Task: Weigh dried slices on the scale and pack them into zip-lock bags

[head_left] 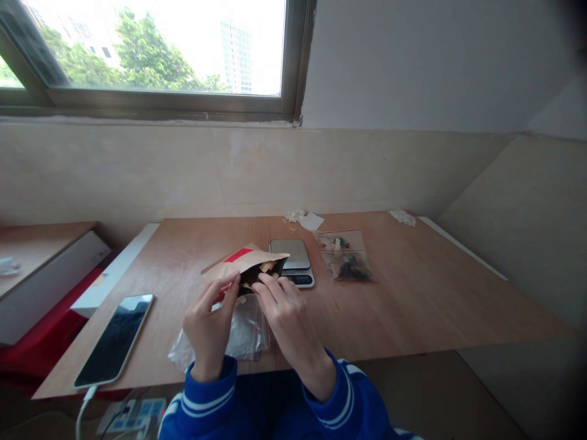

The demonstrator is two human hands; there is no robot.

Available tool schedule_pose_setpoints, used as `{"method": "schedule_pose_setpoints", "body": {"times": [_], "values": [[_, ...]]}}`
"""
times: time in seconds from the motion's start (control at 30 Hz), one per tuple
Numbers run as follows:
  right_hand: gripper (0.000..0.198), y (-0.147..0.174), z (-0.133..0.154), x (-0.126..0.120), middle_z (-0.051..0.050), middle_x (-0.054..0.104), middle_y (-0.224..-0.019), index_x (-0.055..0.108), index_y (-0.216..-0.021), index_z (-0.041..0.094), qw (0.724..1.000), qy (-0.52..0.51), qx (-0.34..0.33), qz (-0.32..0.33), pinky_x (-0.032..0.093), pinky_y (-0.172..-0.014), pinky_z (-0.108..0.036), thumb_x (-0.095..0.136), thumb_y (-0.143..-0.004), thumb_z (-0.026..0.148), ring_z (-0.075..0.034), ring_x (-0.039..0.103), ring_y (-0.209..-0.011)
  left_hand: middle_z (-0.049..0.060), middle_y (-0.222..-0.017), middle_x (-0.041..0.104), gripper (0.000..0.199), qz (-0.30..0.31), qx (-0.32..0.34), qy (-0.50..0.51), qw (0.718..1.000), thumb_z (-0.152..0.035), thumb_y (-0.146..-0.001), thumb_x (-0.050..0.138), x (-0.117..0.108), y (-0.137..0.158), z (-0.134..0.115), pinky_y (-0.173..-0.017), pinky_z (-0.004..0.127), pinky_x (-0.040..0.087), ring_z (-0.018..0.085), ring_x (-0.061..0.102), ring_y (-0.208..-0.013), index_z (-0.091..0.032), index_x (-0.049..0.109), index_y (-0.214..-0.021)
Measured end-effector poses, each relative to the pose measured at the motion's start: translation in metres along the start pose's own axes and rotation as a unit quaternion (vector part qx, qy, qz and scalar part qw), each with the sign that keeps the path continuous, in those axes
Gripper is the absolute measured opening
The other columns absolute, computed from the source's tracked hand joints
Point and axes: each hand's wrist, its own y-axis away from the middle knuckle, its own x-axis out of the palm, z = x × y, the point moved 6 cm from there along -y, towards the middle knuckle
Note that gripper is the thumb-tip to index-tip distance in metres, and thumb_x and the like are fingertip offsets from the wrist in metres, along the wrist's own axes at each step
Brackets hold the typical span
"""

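Head: paper bag [252,259], seemingly dark-lined

Through the head camera I see a bright blue left sleeve [211,382] and a matching right sleeve [369,406], both white-striped near the wrist, with more white farther up. The left hand [206,322] and right hand [288,311] are bare and slim-fingered. Between the sleeves I make out darker blue clothing [266,400], too shadowed to identify.
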Motion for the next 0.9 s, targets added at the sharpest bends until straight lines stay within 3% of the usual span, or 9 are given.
{"method": "schedule_pose_setpoints", "body": {"times": [0.33,0.47,0.57,0.7,0.9], "values": [[0.019,-0.001,-0.023,-0.024,-0.006,0.068,-0.109,0.066,-0.105,0.019,0.989,-0.139,0.010,-0.037,0.051,-0.089,-0.033,0.049,-0.096,0.018,-0.019,0.061,-0.099,0.000,-0.079,0.073,0.022,-0.007,-0.010,0.002,1.000,-0.044,-0.084,0.062,0.000,0.000,0.009,-0.061,0.023,0.050,0.015,0.067,-0.065,-0.026,0.073,-0.091],[0.017,0.009,-0.035,-0.034,-0.006,0.069,-0.105,0.066,-0.102,0.021,0.968,-0.228,0.049,-0.087,0.052,-0.090,-0.033,0.052,-0.095,0.020,-0.018,0.063,-0.100,0.001,-0.079,0.073,0.024,-0.014,-0.035,0.000,0.999,-0.045,-0.083,0.063,-0.004,-0.002,0.016,-0.063,0.024,0.051,0.015,0.067,-0.066,-0.025,0.073,-0.090],[0.012,0.020,-0.060,-0.030,-0.006,0.069,-0.104,0.067,-0.097,0.022,0.938,-0.291,0.117,-0.144,0.052,-0.091,-0.034,0.056,-0.092,0.023,-0.018,0.064,-0.101,0.001,-0.075,0.072,0.026,-0.030,-0.054,-0.007,0.998,-0.047,-0.082,0.064,-0.010,-0.007,0.023,-0.060,0.024,0.051,0.016,0.067,-0.065,-0.023,0.073,-0.088],[0.016,0.034,-0.118,0.006,-0.009,0.068,-0.106,0.067,-0.097,0.019,0.884,-0.335,0.241,-0.222,0.054,-0.082,-0.033,0.059,-0.089,0.030,-0.020,0.064,-0.100,0.001,-0.072,0.071,0.027,-0.050,-0.041,-0.021,0.998,-0.047,-0.081,0.065,-0.017,-0.013,0.028,-0.059,0.024,0.050,0.015,0.067,-0.063,-0.022,0.073,-0.088],[0.021,0.022,-0.166,0.089,-0.011,0.068,-0.100,0.068,-0.093,0.017,0.913,-0.271,0.254,-0.166,0.052,-0.079,-0.034,0.053,-0.088,0.031,-0.022,0.064,-0.092,0.000,-0.071,0.071,0.027,-0.058,-0.015,-0.032,0.998,-0.047,-0.082,0.064,-0.021,-0.010,0.029,-0.063,0.025,0.050,0.016,0.067,-0.065,-0.023,0.073,-0.088]]}}
